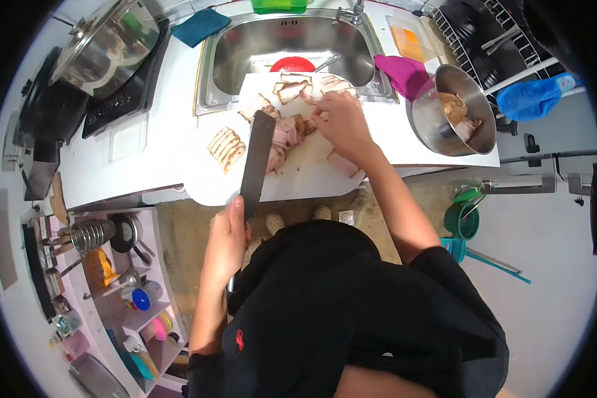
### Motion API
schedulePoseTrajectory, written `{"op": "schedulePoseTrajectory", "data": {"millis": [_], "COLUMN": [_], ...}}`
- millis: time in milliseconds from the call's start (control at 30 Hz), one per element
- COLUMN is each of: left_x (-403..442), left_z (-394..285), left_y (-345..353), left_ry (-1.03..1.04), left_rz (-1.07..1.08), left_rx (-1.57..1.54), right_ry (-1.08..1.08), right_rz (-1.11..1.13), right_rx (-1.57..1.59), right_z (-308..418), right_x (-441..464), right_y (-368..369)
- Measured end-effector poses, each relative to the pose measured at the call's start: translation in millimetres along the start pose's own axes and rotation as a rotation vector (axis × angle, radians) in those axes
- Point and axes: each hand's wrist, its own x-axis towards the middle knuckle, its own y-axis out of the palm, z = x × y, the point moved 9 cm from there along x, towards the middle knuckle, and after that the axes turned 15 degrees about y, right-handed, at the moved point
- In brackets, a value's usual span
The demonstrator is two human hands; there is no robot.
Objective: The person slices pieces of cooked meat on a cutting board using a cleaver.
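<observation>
My left hand (pixel 227 237) is closed around the handle of a broad knife (pixel 257 159). Its long, dark blade points away from me, over a white cutting board (pixel 312 182). Cut meat slices (pixel 287 132) with browned edges lie in a loose heap right of the blade. A row of fanned slices (pixel 225 148) sits to its left, and further pieces (pixel 292 87) lie along the far side. My right hand (pixel 341 123) is over the board's right part, fingers bent down at the meat; whatever they grip is hidden. Close below it lies a flat piece (pixel 343 162).
Behind the board is a steel sink (pixel 245 56) with a red dish (pixel 293 64) in it. A steel pot (pixel 426 123) containing meat stands at the right. On the left, a lidded pot (pixel 106 50) is by a black cooktop (pixel 123 93). The board overhangs the counter's front edge.
</observation>
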Motion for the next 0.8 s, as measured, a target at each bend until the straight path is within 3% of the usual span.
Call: {"op": "schedulePoseTrajectory", "data": {"millis": [67, 167, 233, 333, 433, 500, 633, 733, 800], "left_x": [1, 10, 20, 42, 53, 54, 51, 56, 55], "left_z": [2, -1, -9, -18, -9, -11, -5, -1, -2], "left_y": [9, 26, 37, 45, 52, 53, 50, 49, 49], "left_ry": [-0.012, -0.041, -0.068, 0.111, 0.143, 0.155, -0.023, 0.069, 0.042], "left_rz": [0.031, 0.068, 0.052, 0.05, 0.053, 0.037, 0.079, 0.04, 0.044], "left_rx": [0.006, 0.006, -0.013, 0.08, 0.065, 0.107, 0.145, 0.163, 0.135], "right_ry": [0.09, -0.034, -0.006, 0.069, 0.131, 0.097, 0.254, 0.291, 0.23], "right_rz": [0.031, 0.088, 0.114, 0.069, 0.108, 0.081, 0.115, 0.12, -0.134], "right_rx": [0.099, 0.24, 0.192, 0.132, 0.162, 0.281, 0.317, 0.602, 0.625], "right_z": [-18, -3, -1, -2, -9, -19, -34, -55, -64], "right_x": [0, -9, -8, -6, -6, -8, -13, -13, -18], "right_y": [-7, -4, 13, 26, 25, 14, -30, -53, -104]}}
